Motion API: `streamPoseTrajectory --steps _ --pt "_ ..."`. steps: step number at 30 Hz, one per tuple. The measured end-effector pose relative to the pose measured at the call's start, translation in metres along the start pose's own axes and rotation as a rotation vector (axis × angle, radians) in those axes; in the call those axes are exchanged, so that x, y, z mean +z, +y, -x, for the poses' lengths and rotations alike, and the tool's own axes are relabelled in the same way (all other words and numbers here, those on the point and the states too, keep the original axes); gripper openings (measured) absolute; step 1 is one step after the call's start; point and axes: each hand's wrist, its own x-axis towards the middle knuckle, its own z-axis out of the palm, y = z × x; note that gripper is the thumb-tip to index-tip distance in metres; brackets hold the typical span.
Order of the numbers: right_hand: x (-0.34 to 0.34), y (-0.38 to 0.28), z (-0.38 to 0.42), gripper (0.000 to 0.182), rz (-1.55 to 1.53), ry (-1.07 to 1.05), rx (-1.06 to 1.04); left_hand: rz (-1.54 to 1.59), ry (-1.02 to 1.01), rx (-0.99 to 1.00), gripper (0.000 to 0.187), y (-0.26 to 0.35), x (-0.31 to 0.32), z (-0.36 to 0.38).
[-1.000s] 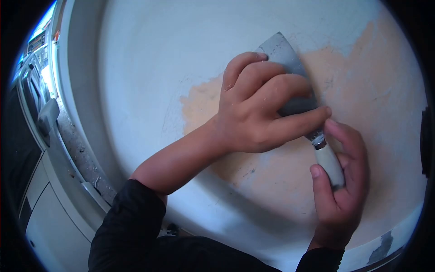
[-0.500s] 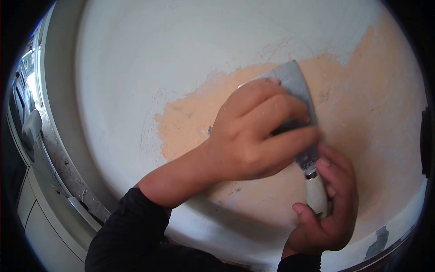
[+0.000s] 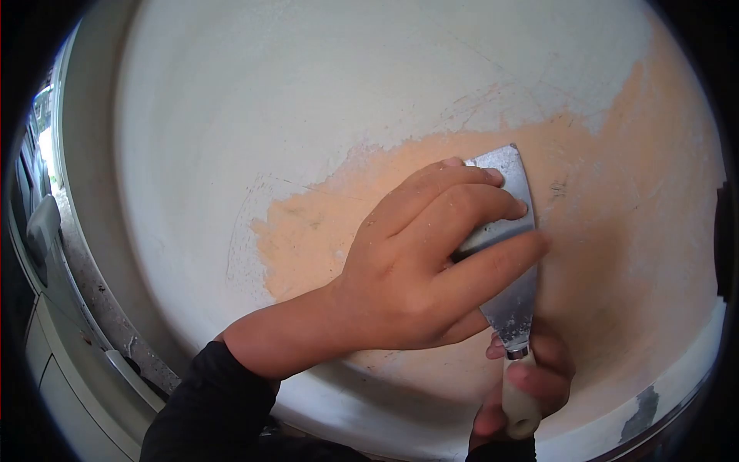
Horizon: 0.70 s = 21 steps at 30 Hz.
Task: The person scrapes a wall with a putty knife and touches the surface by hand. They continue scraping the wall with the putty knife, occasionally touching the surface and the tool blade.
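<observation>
A putty knife (image 3: 513, 308) with a wide metal blade and a pale handle lies along the middle right of the head view, blade pointing away from me. Its handle is wrapped by my right hand (image 3: 550, 373), closed near the lower edge. Across the blade lies my left hand (image 3: 416, 254), its bent fingers curled over the metal and its thumb hidden beneath. The blade overlaps a peach-coloured patch of filler (image 3: 308, 239) on a pale, smoothly curved panel (image 3: 231, 100). Scratches and rough marks run along the patch's edge.
A raised rim (image 3: 88, 154) borders the panel on the left. Beyond it, a gritty strip of ground (image 3: 100, 300) and part of a light-coloured vehicle (image 3: 85, 400) show. A dark grey chip mark (image 3: 641, 412) sits on the panel's lower right edge.
Both hands have moved down in view with the putty knife. The blade now points more nearly straight up, and my right hand has shifted left on the lower side. The view has tilted slightly.
</observation>
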Motion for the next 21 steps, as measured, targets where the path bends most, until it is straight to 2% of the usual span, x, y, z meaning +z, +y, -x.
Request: streamPoseTrajectory --steps 1,3,6,15,21 --pt "0.004 -0.003 0.002 0.053 0.002 -0.006 0.003 -0.019 0.009 -0.015 0.037 0.001 -0.001 0.000" --pt "0.014 -0.011 0.007 0.054 0.125 0.116 0.149 -0.052 0.031 -0.001 0.037 0.000 -0.001 -0.001" --pt "0.013 -0.015 -0.003 0.055 0.128 0.046 0.119 -0.112 0.051 0.025 0.039 -0.002 -0.001 0.002" --pt "0.010 -0.012 -0.003 0.053 0.155 0.013 0.053 -0.189 0.044 0.055 0.037 -0.002 -0.002 0.004" --pt "0.017 -0.008 -0.008 0.047 0.130 0.091 0.045 -0.195 0.035 0.049 0.037 0.000 -0.002 0.004"
